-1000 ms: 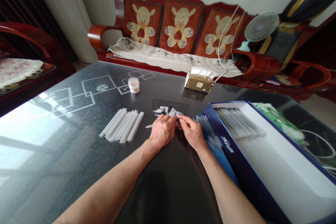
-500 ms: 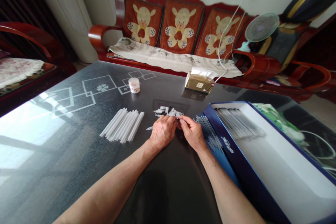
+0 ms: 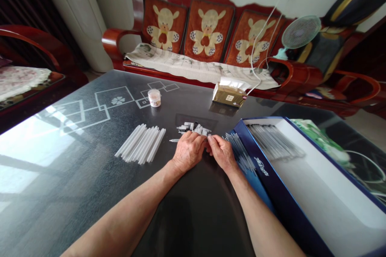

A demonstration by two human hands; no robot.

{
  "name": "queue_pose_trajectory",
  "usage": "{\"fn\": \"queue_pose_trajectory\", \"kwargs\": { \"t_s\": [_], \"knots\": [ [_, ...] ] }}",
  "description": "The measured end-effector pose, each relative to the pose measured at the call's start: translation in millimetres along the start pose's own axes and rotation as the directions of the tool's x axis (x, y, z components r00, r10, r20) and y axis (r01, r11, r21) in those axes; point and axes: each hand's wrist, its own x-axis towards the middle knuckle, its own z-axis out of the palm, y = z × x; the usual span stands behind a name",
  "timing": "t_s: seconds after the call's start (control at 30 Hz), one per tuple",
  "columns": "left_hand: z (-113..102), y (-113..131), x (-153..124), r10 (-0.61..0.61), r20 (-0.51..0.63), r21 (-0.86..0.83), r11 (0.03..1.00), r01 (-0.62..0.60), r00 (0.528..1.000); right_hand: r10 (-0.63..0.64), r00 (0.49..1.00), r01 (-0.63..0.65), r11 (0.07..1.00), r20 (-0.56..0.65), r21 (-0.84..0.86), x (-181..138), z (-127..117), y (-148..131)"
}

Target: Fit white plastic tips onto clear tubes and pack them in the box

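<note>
From the left side of my left hand (image 3: 189,150) pokes the whitish pointed tip of a slim pen (image 3: 174,140). The fingers are closed around it and hide the rest. My right hand (image 3: 221,151) is pinched, thumb against fingers, right beside the left fingertips; whatever sits in that pinch is too small and covered to name. Just beyond the hands lies a loose heap of small white and black pen parts (image 3: 193,127). To the left, several white translucent pen barrels (image 3: 141,143) lie in a row. Thin pen refills (image 3: 240,152) lie right of my right hand.
A blue box (image 3: 313,172) with a white inside stands at the right, holding more thin refills (image 3: 276,140). On the dark table (image 3: 90,168) are a small round tub (image 3: 155,98) and a tissue pack (image 3: 229,93). Behind is a wooden sofa (image 3: 120,42); a green-white bag (image 3: 322,138) lies beyond the box.
The pen tip at my left hand has risen slightly and lies more level. My right fingers have shifted a little and are bent closer against the left hand.
</note>
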Motion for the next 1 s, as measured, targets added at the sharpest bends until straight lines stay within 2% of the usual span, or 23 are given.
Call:
{"fn": "queue_pose_trajectory", "kwargs": {
  "t_s": [0.13,0.37,0.57,0.67,0.8,1.0],
  "knots": [
    [0.6,-0.3,-0.1,-0.006,-0.011,0.004,1.0,0.006,1.0,0.012,0.999,-0.013,1.0,-0.032,-0.022,-0.5,0.0,-4.6],
    [2.7,-1.3,-0.3,0.026,-0.047,-0.009,1.0,-0.027,0.999,-0.015,0.998,0.016,1.0,0.057,-0.022,0.0,-4.4,-0.8],
    [4.6,-1.8,-0.7,0.066,-0.036,-0.026,0.997,-0.067,0.997,-0.077,0.997,0.078,0.992,0.02,-0.103,1.5,-2.6,-1.5],
    [5.3,-2.6,-1.0,0.044,-0.035,-0.027,0.999,-0.045,0.998,-0.031,0.999,0.032,0.996,0.008,-0.086,1.0,-3.2,-3.2],
    [5.3,-2.5,-1.4,0.021,-0.031,-0.022,1.0,-0.022,0.999,0.032,0.997,-0.031,0.999,0.064,-0.013,0.3,-6.0,-3.0],
    [3.7,-0.7,-0.6,0.048,-0.033,-0.029,0.998,-0.049,0.998,-0.06,0.997,0.064,0.994,0.041,-0.089,2.2,-4.7,-0.1]
  ]
}}
